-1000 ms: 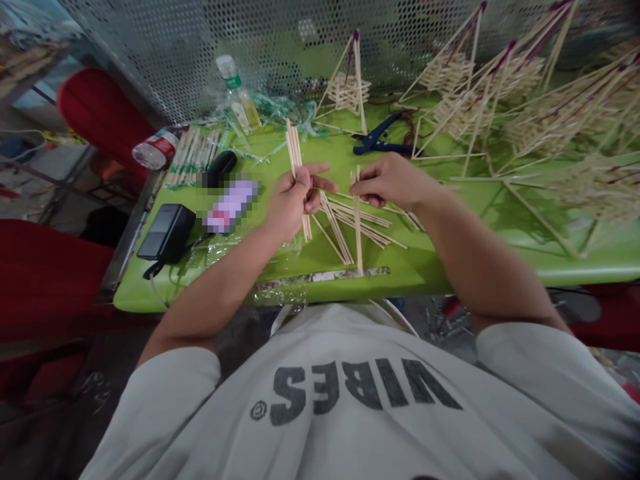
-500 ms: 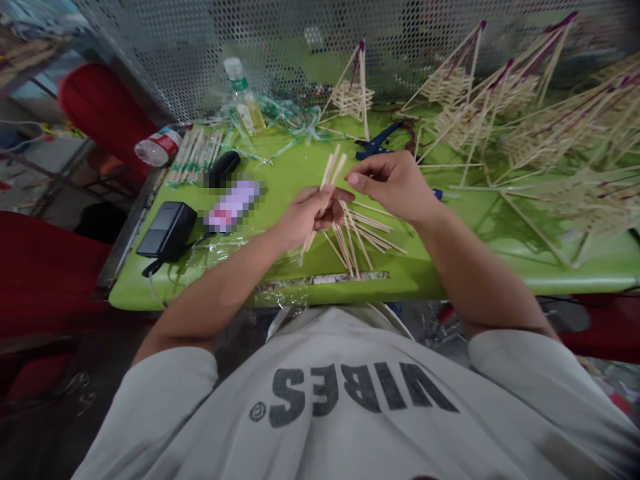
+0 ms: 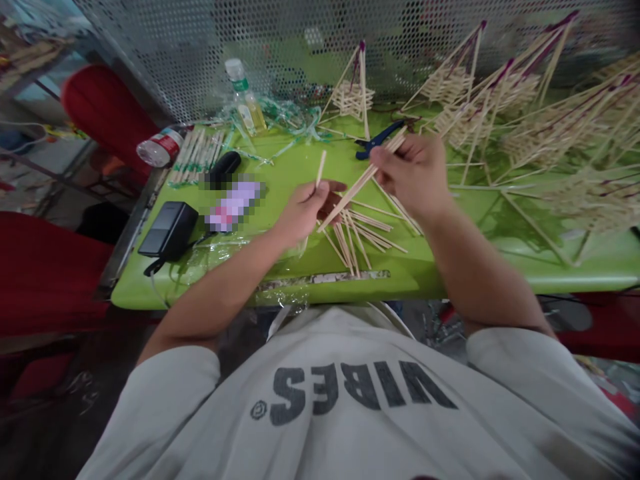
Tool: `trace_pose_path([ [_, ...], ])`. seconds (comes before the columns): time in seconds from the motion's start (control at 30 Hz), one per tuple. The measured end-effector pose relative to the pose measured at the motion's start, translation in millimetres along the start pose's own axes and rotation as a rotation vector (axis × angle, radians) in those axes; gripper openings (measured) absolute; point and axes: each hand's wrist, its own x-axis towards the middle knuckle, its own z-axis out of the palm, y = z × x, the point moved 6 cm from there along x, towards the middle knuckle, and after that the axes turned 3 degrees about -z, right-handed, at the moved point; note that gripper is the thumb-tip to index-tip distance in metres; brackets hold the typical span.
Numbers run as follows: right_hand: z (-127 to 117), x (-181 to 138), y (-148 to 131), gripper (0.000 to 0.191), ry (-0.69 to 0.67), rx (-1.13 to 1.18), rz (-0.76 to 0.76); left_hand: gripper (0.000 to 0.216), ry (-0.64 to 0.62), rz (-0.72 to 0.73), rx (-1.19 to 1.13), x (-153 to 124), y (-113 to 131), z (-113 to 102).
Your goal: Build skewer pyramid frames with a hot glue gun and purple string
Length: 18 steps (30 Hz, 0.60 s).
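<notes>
From here I see the wearer's white shirt point(image 3: 350, 413) against the green table point(image 3: 425, 270). Loose sticks point(image 3: 370, 230) lie fanned across the tabletop, just beyond a narrow strip point(image 3: 325, 279). Over them, the left hand point(image 3: 310, 205) pinches at least one upright stick point(image 3: 321, 169); the right hand point(image 3: 414, 172) grasps a slanting bundle point(image 3: 355, 185). Behind are blue pliers point(image 3: 384, 137), then a stick pyramid point(image 3: 353, 100) before a perforated screen point(image 3: 285, 47).

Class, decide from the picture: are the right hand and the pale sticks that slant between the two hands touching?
Touching. The head view shows the right hand gripping the pale sticks, their upper ends poking out past the thumb.
</notes>
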Motion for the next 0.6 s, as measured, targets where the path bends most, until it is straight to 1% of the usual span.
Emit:
trace_pose_path([
  [0.03,-8.1,4.7,4.9,0.049,0.000,0.032,0.058,0.070,0.070,0.026,0.010,0.8,2.3,-7.6],
  [0.07,-13.4,8.3,11.4,0.043,-0.030,0.043,0.137,0.068,0.124,0.056,0.027,1.3,5.3,-14.2],
  [0.1,-15.2,10.4,18.7,0.037,-0.092,0.026,0.219,0.067,0.154,0.083,0.052,1.8,8.8,-19.3],
  [0.17,-8.7,10.6,32.1,0.034,-0.271,-0.095,0.322,0.062,0.153,0.113,0.122,2.4,16.4,-24.9],
  [0.2,-1.2,9.9,37.1,0.037,-0.359,-0.180,0.323,0.058,0.124,0.113,0.171,2.4,20.0,-25.4],
  [0.27,19.6,8.9,43.6,0.047,-0.492,-0.356,0.248,0.049,0.015,0.063,0.310,1.3,25.5,-22.9],
  [0.3,30.5,9.2,45.6,0.051,-0.525,-0.433,0.201,0.045,-0.066,0.013,0.400,-0.2,26.3,-20.2],
  [0.37,47.5,11.2,47.8,0.054,-0.546,-0.565,0.147,0.037,-0.284,-0.124,0.584,-5.9,23.0,-13.5],
  [0.4,51.1,12.7,47.7,0.055,-0.541,-0.614,0.142,0.035,-0.402,-0.197,0.661,-10.0,19.4,-10.6],
  [0.43,50.7,14.2,46.4,0.056,-0.532,-0.645,0.147,0.034,-0.506,-0.259,0.723,-14.1,15.5,-8.7],
  [0.47,45.8,15.4,43.3,0.056,-0.515,-0.674,0.149,0.035,-0.581,-0.303,0.772,-17.0,12.0,-7.8],
  [0.5,36.7,16.2,38.6,0.056,-0.493,-0.718,0.146,0.036,-0.621,-0.329,0.809,-18.4,8.9,-7.7],
  [0.57,9.7,14.9,26.3,0.048,-0.441,-0.872,0.125,0.038,-0.624,-0.331,0.853,-16.7,4.4,-7.7],
  [0.6,-5.6,12.2,20.6,0.042,-0.423,-0.996,0.125,0.039,-0.614,-0.314,0.863,-15.1,2.9,-7.0],
])
